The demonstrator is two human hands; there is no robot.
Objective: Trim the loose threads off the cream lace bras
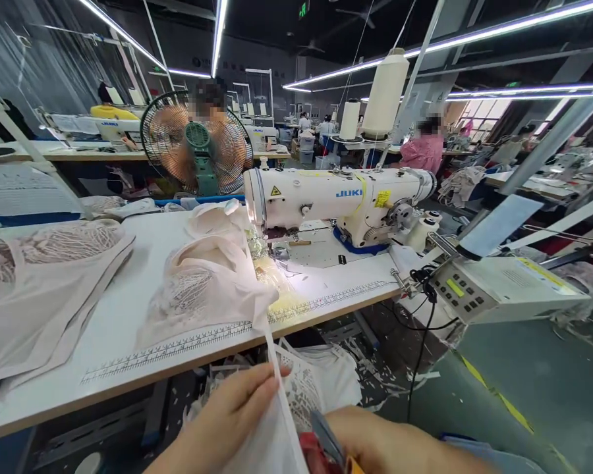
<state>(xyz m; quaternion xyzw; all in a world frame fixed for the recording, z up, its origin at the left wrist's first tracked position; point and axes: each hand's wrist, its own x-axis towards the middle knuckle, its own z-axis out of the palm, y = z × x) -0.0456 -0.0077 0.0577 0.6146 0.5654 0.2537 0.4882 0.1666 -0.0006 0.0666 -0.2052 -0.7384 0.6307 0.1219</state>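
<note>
My left hand (240, 405) is closed on a narrow pale band (275, 362) at the edge of a garment, pinched between thumb and fingers below the table edge. The band runs up to a pale pink lace-cupped bra top (212, 276) lying beside the sewing machine's needle area. My right hand (370, 434), at the bottom of the view, is wrapped around what looks like scissors (327, 434), with a grey blade beside the band and red and orange parts partly hidden. More white lace garment (321, 378) hangs below the table.
A white JUKI sewing machine (311, 197) stands on the table (138, 263), which has a printed ruler strip. Stacked pale garments (44, 283) lie at left. A control box (504, 289) sits at right. Beyond are a fan (197, 141), thread cones (388, 92) and several people.
</note>
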